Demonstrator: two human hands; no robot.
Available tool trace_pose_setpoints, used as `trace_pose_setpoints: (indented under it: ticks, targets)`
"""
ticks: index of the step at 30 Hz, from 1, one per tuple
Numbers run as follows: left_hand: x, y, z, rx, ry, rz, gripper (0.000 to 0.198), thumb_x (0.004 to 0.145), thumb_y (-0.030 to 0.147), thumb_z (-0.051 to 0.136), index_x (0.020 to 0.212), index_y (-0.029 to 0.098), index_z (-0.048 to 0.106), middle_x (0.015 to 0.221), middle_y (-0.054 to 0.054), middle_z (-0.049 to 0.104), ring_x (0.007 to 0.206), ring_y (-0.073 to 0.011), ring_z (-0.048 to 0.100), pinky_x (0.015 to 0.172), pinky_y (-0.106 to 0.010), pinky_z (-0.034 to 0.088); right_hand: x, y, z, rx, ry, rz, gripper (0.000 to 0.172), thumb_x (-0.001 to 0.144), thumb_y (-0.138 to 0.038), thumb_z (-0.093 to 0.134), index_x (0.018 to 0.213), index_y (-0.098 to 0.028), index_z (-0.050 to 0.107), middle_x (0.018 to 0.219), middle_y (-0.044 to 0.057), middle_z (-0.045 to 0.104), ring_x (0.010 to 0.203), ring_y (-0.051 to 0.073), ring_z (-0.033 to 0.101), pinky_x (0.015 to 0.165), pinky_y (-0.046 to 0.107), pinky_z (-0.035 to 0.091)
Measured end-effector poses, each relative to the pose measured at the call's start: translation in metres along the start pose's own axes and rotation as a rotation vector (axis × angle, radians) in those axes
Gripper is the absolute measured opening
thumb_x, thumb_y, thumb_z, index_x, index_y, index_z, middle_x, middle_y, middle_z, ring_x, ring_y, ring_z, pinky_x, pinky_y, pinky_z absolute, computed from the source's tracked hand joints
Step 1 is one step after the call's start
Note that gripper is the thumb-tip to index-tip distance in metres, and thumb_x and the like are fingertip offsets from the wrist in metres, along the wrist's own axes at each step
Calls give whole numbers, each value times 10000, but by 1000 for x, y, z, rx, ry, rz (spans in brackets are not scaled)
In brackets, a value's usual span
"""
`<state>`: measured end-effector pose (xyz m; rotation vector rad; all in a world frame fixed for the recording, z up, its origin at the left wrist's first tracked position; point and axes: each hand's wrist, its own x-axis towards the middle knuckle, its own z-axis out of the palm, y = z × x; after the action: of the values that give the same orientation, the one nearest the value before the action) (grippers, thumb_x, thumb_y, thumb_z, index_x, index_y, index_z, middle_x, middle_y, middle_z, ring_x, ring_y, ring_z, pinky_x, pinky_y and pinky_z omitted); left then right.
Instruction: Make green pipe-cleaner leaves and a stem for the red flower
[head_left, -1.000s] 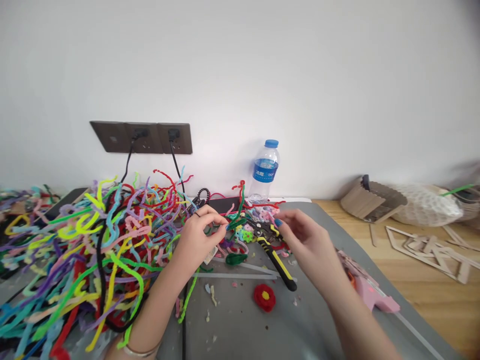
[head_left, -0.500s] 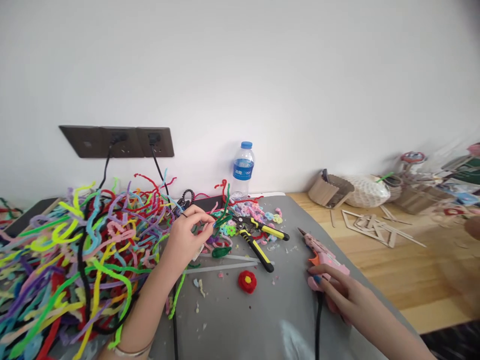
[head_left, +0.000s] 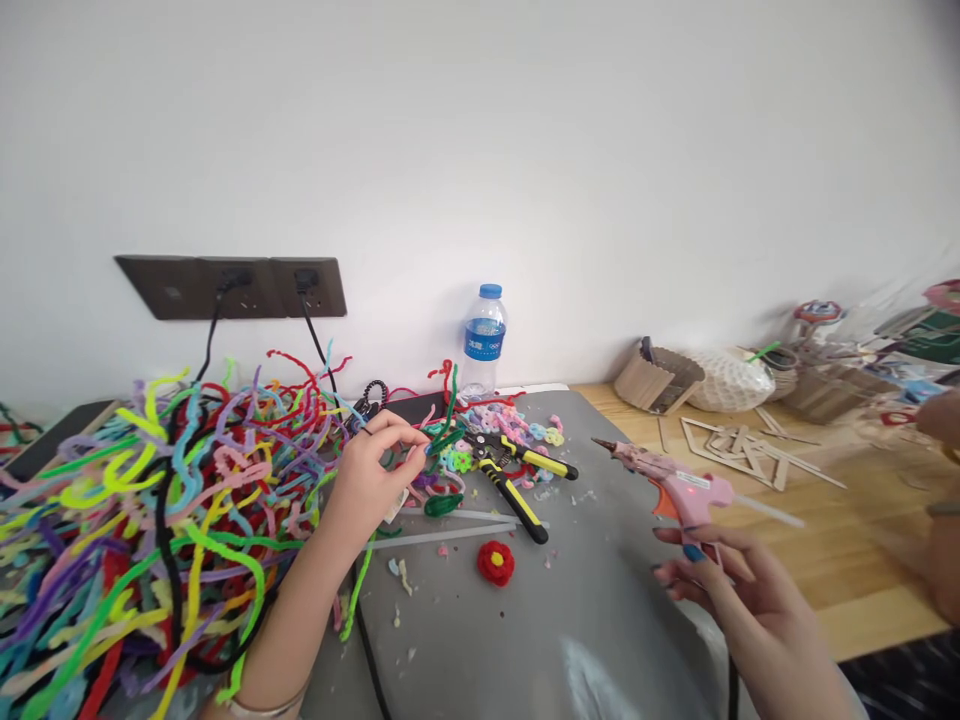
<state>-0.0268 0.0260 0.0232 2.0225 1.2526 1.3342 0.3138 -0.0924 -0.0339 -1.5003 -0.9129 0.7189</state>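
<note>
My left hand (head_left: 386, 462) is closed in a pinch on a dark green pipe-cleaner piece (head_left: 448, 440), above the scraps at the back of the grey mat. The fingers of my right hand (head_left: 750, 590) wrap around the handle of a pink hot glue gun (head_left: 701, 492), raised off the mat. Its dark nozzle points left, and a clear glue stick (head_left: 769, 511) sticks out of its back. Between my hands lies a red fuzzy flower (head_left: 487, 575) with a yellow centre. Behind it rest yellow-and-black wire strippers (head_left: 516, 497) and a green leaf-shaped piece (head_left: 443, 504).
A large tangle of coloured pipe cleaners (head_left: 217, 470) covers the left side. Loose glue sticks (head_left: 450, 535) lie near the middle. A water bottle (head_left: 484, 340) stands against the wall. Wooden sticks (head_left: 739, 450) and a person's arm (head_left: 946, 530) are at right.
My right hand has lifted the glue gun off the mat and turned it, moving it right so the nozzle points left. My left hand stays in place with the green piece.
</note>
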Motion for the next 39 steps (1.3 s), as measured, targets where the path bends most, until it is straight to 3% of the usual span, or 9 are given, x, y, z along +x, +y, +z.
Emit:
trace_pose_setpoints:
  ticks: [4, 9, 12, 15, 17, 20, 24, 31, 39]
  targets:
    - [0, 0, 0, -7, -9, -12, 114, 829, 164, 584, 759, 202, 665, 818, -23, 624, 737, -161, 616, 656, -270, 477, -1, -13, 5, 185, 41, 61, 523, 655, -442, 882, 1030, -280, 554, 926, 53, 719, 662, 208, 677, 576, 313, 594]
    - [-1, -1, 1, -11, -18, 29, 125, 839, 151, 574, 763, 200, 660, 819, -19, 609, 721, -151, 600, 648, -263, 465, -8, -32, 21, 307, -260, 228, 394, 679, -517, 831, 925, -241, 695, 706, 27, 558, 552, 160, 481, 446, 274, 464]
    - [-1, 0, 1, -10, -47, 54, 136, 846, 146, 567, 760, 203, 656, 829, -19, 608, 730, -148, 602, 660, -260, 471, -18, -41, 42, 429, -380, 223, 403, 687, -576, 796, 888, -248, 675, 621, -13, 452, 479, 123, 319, 394, 259, 362]
    - [-1, 1, 1, -3, -74, 73, 143, 851, 135, 559, 775, 203, 659, 837, -18, 611, 746, -150, 613, 699, -266, 483, -28, -45, 63, 451, -462, 245, 490, 810, -706, 610, 719, -225, 616, 495, -63, 282, 432, 104, 184, 376, 250, 278]
    - [-2, 2, 0, -2, -84, 79, 142, 854, 130, 558, 788, 203, 661, 840, -17, 610, 757, -152, 617, 716, -270, 485, -34, -46, 73, 374, -490, 232, 618, 872, -755, 465, 569, -218, 514, 459, -52, 278, 417, 103, 191, 392, 261, 252]
    - [-2, 3, 0, 3, -93, 90, 146, 855, 117, 558, 795, 201, 661, 843, -13, 608, 766, -151, 622, 734, -274, 484, -41, -50, 82, 231, -477, 179, 676, 922, -736, 390, 511, -207, 478, 454, -23, 358, 411, 99, 239, 422, 273, 208]
    - [-3, 3, 0, 13, -106, 103, 154, 847, 93, 563, 797, 197, 664, 847, -8, 610, 772, -148, 628, 746, -271, 480, -47, -55, 88, 122, -497, 103, 617, 946, -692, 416, 577, -204, 500, 457, -23, 421, 396, 92, 287, 426, 261, 244]
    - [-3, 1, 2, 3, -97, 141, 162, 840, 61, 578, 796, 190, 665, 839, 0, 610, 761, -134, 627, 731, -254, 470, -45, -49, 94, 74, -620, -12, 499, 995, -638, 366, 906, -193, 576, 495, -34, 504, 417, 111, 352, 433, 239, 302]
    - [-3, -1, 4, -19, -82, 175, 162, 843, 47, 600, 802, 186, 672, 831, 10, 595, 757, -117, 619, 733, -234, 467, -47, -55, 100, -28, -568, -89, 534, 979, -659, 380, 772, -196, 545, 489, -23, 482, 453, 115, 353, 453, 250, 297]
